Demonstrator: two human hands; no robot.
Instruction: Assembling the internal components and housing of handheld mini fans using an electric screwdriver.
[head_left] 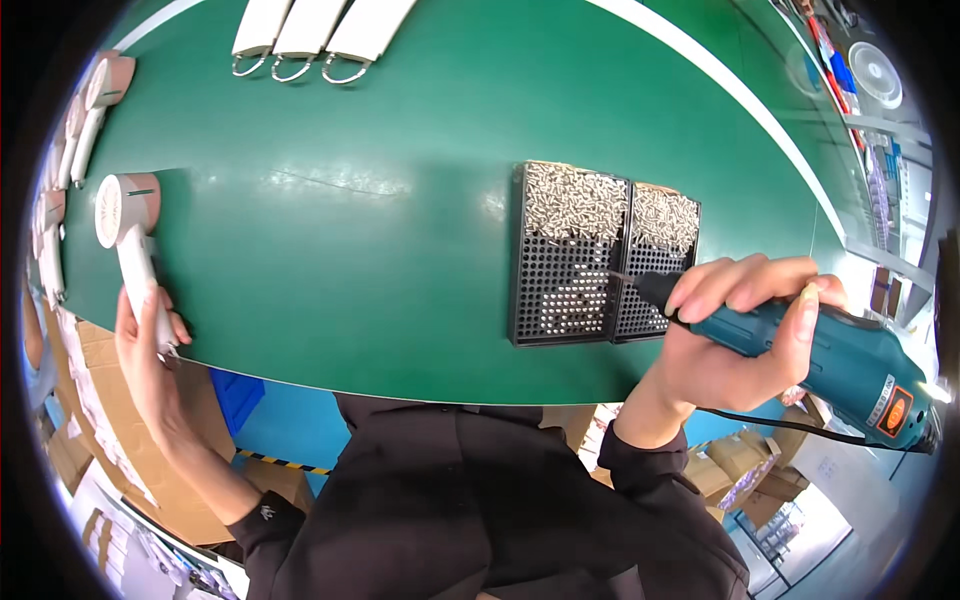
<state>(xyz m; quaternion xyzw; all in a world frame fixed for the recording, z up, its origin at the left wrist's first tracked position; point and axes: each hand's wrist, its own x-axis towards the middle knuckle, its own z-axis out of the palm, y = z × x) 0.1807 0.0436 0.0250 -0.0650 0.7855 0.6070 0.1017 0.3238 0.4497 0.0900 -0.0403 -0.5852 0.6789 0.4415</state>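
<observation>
At the table's left edge, my left hand [150, 330] is wrapped round the white handle of a hair dryer [128, 212]. Its pinkish-white head, with a round grille, points away from me and rests near the table. My right hand [740, 320] grips a teal electric screwdriver [850, 360], held nearly level with its tip toward the left. The tip is over a black screw tray [518, 290], between its two sections; I cannot tell whether it touches. Loose silver screws [575, 200] are heaped in the tray's far part, and several stand in the holes nearer me.
Three white handle-shaped parts [300, 40] with wire loops lie at the far edge of the green table [350, 260]. More hair dryers [85, 130] stand along the far left. A black cord [780, 430] runs from the screwdriver. Cardboard boxes [120, 400] sit below the left edge.
</observation>
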